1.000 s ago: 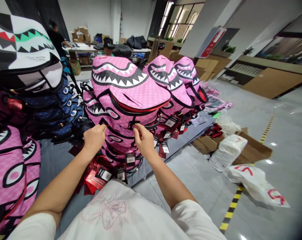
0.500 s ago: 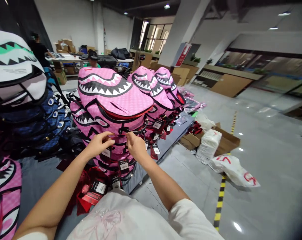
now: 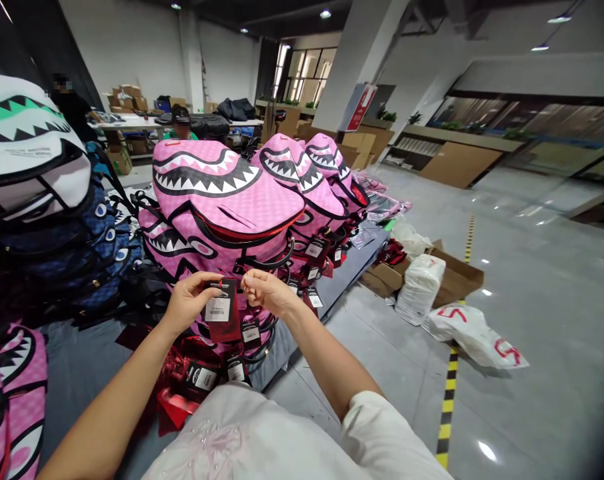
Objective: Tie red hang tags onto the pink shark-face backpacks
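Black card tag point(image 3: 221, 307) looks light, stiff, perhaps slippery, best held by its top edge, where the left hand point(image 3: 189, 303) pinches; the right hand point(image 3: 269, 293) is closed, contents unclear.

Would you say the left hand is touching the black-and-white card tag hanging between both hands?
Touching: in the head view, the left hand laps its thumb over the upper part of the black-and-white card tag.
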A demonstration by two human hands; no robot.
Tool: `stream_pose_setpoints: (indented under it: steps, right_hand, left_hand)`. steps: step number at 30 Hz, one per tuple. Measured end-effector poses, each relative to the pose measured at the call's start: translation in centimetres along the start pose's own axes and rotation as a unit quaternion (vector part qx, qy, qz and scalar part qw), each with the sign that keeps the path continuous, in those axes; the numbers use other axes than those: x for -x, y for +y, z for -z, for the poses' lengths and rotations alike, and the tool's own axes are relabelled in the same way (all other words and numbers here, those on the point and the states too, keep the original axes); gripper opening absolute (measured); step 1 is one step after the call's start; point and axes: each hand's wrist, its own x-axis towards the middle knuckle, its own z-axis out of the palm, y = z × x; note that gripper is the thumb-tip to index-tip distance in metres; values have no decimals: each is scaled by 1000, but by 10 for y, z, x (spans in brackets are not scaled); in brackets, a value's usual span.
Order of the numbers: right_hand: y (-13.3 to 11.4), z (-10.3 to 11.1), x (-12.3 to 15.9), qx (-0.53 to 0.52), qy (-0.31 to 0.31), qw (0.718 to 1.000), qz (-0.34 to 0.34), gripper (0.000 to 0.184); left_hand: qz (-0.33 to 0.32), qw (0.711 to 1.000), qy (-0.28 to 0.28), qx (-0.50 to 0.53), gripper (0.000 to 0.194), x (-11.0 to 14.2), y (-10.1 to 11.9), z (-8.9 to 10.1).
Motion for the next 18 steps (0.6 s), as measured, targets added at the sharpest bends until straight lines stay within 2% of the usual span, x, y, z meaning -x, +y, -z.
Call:
stream_pose_setpoints:
  steps: [2,4,7,11,16,18]
  right_hand:
    - [2,-1,-3,7,11,1000,18,42]
    - [4,-2,-5,18,20,999,36,42]
    - [5,-1,-4,15,15,999,29,41]
    - [2,2,-3,-9,13,1000,15,40]
    - [2,3,-4,4,2,1000,12,39]
    - [4,3,-4,19,-1,1000,11,39]
  left_hand:
    - [-37,999,-1,-36,14,3,1,-4]
    - [-82,994,22,-74,8,5,1,-8]
    - [-137,984,19,-115,8,5,-1,-11]
    - [-145,980,-24,-130,14,5,-4,-12]
    - [-182,975,-10,-130,11,7,-9,-13]
    - [-204,968,14,-145,10,6,-13,-13]
